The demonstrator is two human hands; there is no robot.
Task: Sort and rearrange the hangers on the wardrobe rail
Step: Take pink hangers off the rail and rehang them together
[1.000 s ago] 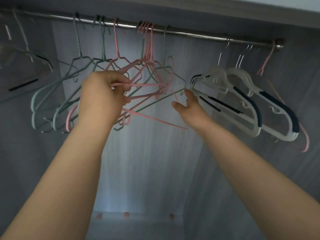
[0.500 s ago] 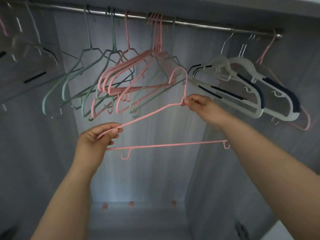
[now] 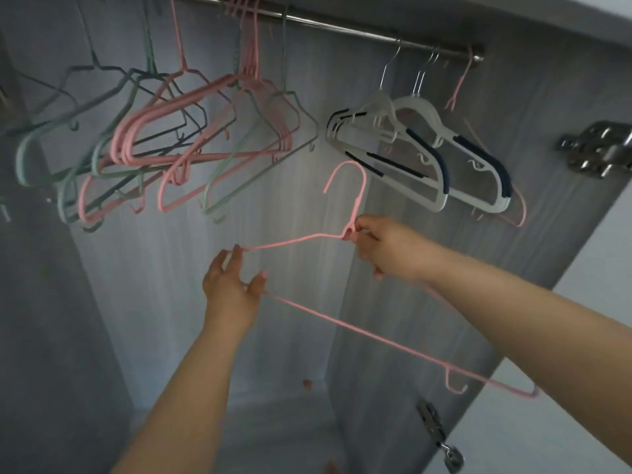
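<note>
The pink hanger (image 3: 342, 322) hangs in mid-air, off the rail (image 3: 359, 32), and the right hand (image 3: 386, 248) pinches its neck just under the hook. The right forearm hides its far shoulder. The left hand (image 3: 229, 289) covers its near corner, with fingertips on the upper wire and the thumb by the lower bar. I cannot tell whether that hand grips. Up and left of the pinch hangs a tangle of pink and green hangers (image 3: 205, 155), the leftmost ones blurred. Just above it hang white hangers (image 3: 417, 107).
</note>
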